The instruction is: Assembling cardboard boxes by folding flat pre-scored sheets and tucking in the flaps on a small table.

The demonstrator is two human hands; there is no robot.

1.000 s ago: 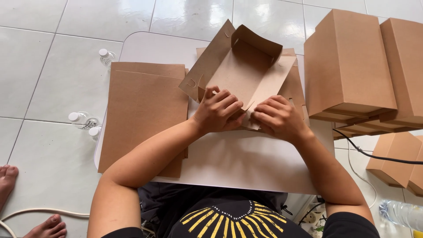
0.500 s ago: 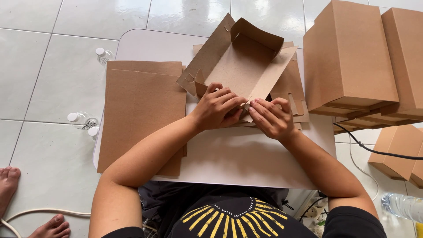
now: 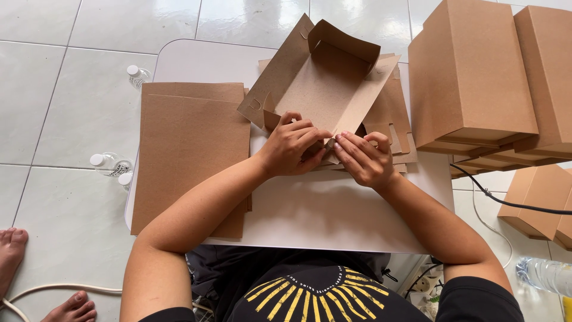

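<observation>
While you work at the near edge of the half-folded brown cardboard box blank (image 3: pixel 329 89), both of your hands meet over its front flap; your left hand (image 3: pixel 292 146) curls its fingers down onto the near-left corner, pinched shut on the flap there, and your right hand (image 3: pixel 364 158) presses thumb and fingers together on the same flap just beside it, the fingertips of the two hands almost touching. The blank lies on the white rounded-corner table (image 3: pixel 333 214), towards its far middle; its far wall stands folded up, its left and right side panels splay outward, and its base lies on a few more flat die-cut sheets of the same board. A stack of flat brown cardboard sheets (image 3: pixel 190 149) lies on the table to the left, just beside your left forearm; stacks of finished brown cardboard boxes (image 3: pixel 476 77) stand on the floor to the right, well apart from your hands. Judged from its thin walls and crisp creases, the board is light and stiff along the panels yet bends readily at the scored lines; it would likely crush or tear at the small locking tabs; take hold near the creases and corners, not on the free edges.
</observation>
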